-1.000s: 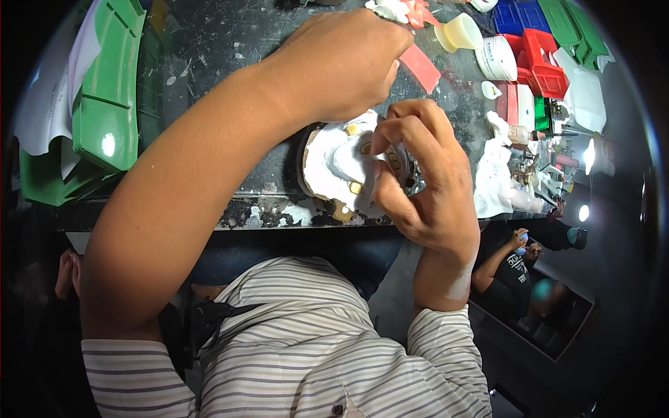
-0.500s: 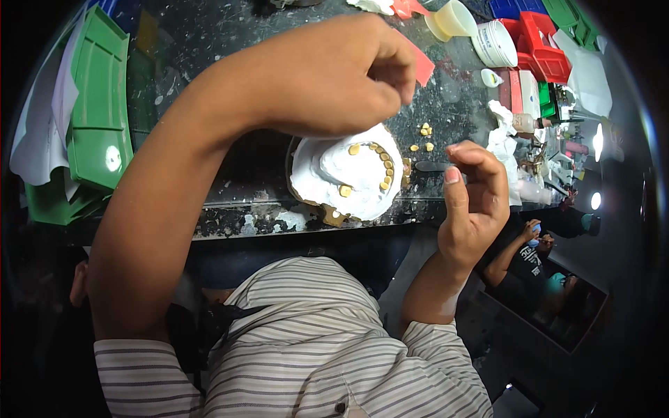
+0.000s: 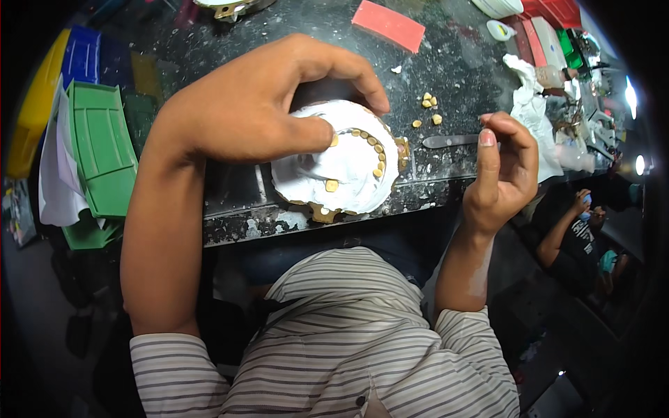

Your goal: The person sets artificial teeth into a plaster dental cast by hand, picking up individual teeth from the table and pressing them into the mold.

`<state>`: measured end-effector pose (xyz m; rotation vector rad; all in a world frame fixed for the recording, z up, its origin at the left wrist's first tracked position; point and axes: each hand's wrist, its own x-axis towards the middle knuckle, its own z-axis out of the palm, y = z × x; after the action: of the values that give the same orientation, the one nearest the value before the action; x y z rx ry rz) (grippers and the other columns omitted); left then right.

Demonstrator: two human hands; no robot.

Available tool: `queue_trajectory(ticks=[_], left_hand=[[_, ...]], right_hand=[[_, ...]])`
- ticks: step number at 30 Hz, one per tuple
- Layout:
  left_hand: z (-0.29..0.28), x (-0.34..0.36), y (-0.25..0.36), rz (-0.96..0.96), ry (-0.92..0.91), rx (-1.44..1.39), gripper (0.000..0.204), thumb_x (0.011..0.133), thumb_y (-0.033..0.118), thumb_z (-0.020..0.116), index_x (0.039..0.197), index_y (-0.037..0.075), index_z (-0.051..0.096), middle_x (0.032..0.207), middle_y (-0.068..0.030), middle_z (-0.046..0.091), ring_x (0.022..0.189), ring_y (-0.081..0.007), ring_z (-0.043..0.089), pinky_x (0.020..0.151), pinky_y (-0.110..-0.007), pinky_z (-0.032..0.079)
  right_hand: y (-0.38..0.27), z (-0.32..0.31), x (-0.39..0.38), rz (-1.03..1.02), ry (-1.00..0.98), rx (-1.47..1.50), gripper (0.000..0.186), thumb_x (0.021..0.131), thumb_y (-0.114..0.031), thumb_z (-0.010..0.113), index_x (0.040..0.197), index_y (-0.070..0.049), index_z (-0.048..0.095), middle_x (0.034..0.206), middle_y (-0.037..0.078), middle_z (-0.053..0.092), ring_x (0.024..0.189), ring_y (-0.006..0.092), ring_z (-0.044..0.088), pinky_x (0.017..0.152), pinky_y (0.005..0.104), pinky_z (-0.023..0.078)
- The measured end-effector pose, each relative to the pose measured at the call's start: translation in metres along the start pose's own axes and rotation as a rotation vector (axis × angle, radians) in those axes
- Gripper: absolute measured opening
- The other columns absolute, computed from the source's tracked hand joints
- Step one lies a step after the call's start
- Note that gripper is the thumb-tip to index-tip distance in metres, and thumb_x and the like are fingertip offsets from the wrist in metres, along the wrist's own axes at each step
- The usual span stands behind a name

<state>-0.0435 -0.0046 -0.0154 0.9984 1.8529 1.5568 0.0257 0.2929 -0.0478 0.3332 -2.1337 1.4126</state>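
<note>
A round brass-coloured dental flask (image 3: 323,213) filled with white plaster (image 3: 355,191) lies near the table's front edge. Small yellowish teeth (image 3: 380,157) are set in an arc along the plaster's right side. My left hand (image 3: 258,111) arches over the flask's far left part, thumb and index finger wide apart. Its thumb tip is at a tooth on the plaster; whether it presses on it I cannot tell. To the right, my right hand (image 3: 503,167) hovers palm up, fingers loosely curled and apart from the thumb, nothing visible in it. Beside it lies a metal spatula (image 3: 449,141).
Several loose teeth (image 3: 428,102) lie right of the flask. A pink wax slab (image 3: 388,26) is farther back, near another flask (image 3: 233,8). Green bins (image 3: 101,150) stand at left. Crumpled white paper (image 3: 533,118) lies at right. Another person (image 3: 575,237) sits beyond.
My left hand has come down from above the flask's far side, its curled fingers now spread, thumb at a tooth. The whole view has shifted; my right hand keeps its curled pose near the spatula.
</note>
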Motion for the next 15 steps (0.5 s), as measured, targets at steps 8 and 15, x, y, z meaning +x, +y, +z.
queue_trajectory(ticks=[8,15], left_hand=[[0.002,0.0009,-0.0003,-0.033,0.006,0.017,0.047,0.075,0.019,0.071,0.116,-0.006,0.07,0.118,-0.0182,0.071,0.113,-0.0269,0.067,0.103,-0.036,0.05],[0.0017,0.0035,0.0008,-0.051,-0.016,0.034,0.045,0.075,0.011,0.068,0.115,-0.009,0.069,0.117,-0.0226,0.07,0.114,-0.0313,0.066,0.104,-0.041,0.05]], right_hand=[[0.0001,-0.0019,-0.0057,0.027,0.008,0.026,0.02,0.089,0.005,0.068,0.108,0.005,0.065,0.106,0.011,0.067,0.091,0.0134,0.056,0.084,0.0263,0.044],[0.0011,-0.0041,-0.0062,0.043,0.034,0.055,0.02,0.088,0.006,0.068,0.108,0.005,0.066,0.107,0.011,0.068,0.093,0.0135,0.057,0.083,0.026,0.043]])
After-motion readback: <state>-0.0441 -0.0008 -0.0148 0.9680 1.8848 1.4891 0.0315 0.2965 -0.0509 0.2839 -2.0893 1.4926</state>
